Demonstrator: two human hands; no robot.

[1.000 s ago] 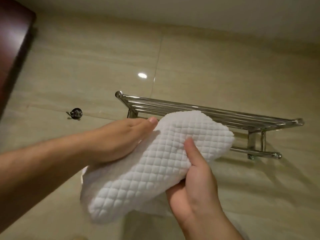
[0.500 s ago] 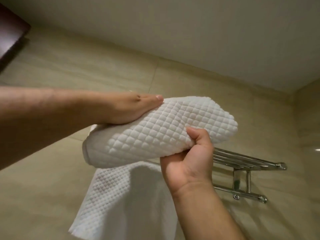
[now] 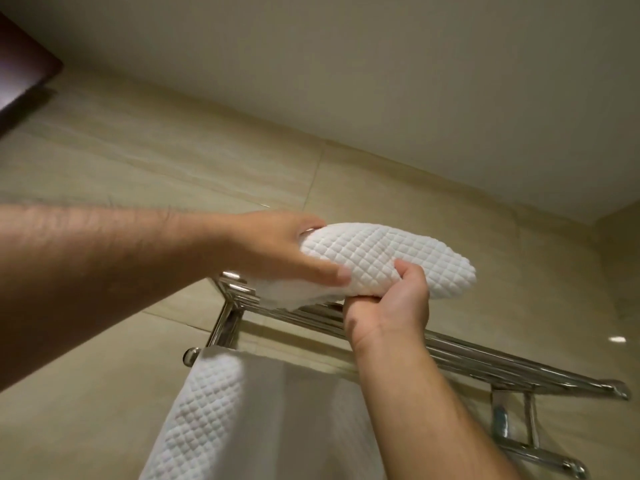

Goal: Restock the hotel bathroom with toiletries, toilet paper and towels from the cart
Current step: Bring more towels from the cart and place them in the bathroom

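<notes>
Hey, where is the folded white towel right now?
Head view, centre: the folded towel is held between the left hand and right hand at the left end of the chrome rack's top shelf, above the hanging towel.

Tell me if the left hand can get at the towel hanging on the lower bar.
Probably, once freed: the hanging towel sits below the left hand with nothing between, but that hand now grips the folded towel.

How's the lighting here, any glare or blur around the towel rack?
Head view: dim, warm light; a small glare spot on the glossy beige wall tile at right; bright streaks on the chrome towel rack; folded white waffle-weave towel sharp; wide-angle bending at edges.
</notes>
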